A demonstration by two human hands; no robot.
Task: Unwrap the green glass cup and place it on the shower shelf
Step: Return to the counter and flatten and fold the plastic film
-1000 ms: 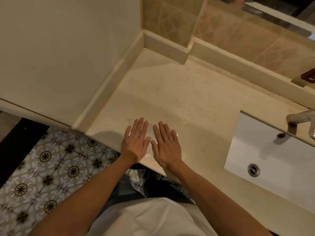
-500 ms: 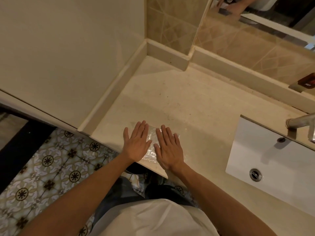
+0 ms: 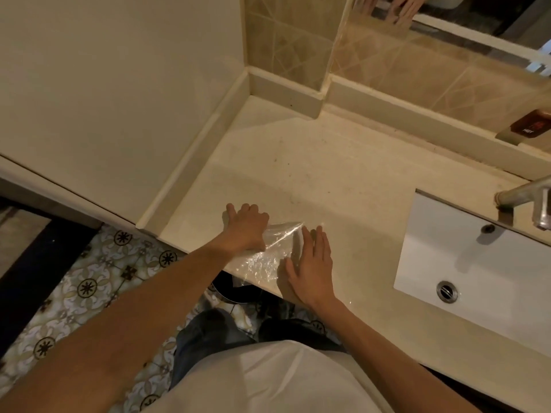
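Note:
A sheet of clear crinkled plastic wrap [image 3: 265,257] lies at the front edge of the beige counter [image 3: 328,180]. My left hand [image 3: 246,228] rests on the wrap's left side with its fingers curled, and the far corner of the sheet lifts off the counter. My right hand [image 3: 311,263] lies flat with fingers apart on the wrap's right side. No green glass cup and no shower shelf are in view.
A white rectangular sink [image 3: 477,254] with a metal tap [image 3: 524,198] is set in the counter at right. A mirror [image 3: 447,40] and raised ledge run along the back. A cream wall panel [image 3: 104,84] bounds the left. Patterned floor tiles [image 3: 89,287] lie below.
Both hands were pressed flat side by side on the wrap. Now the left hand has curled and shifted left, the right hand moved right, and the wrap's far corner has risen.

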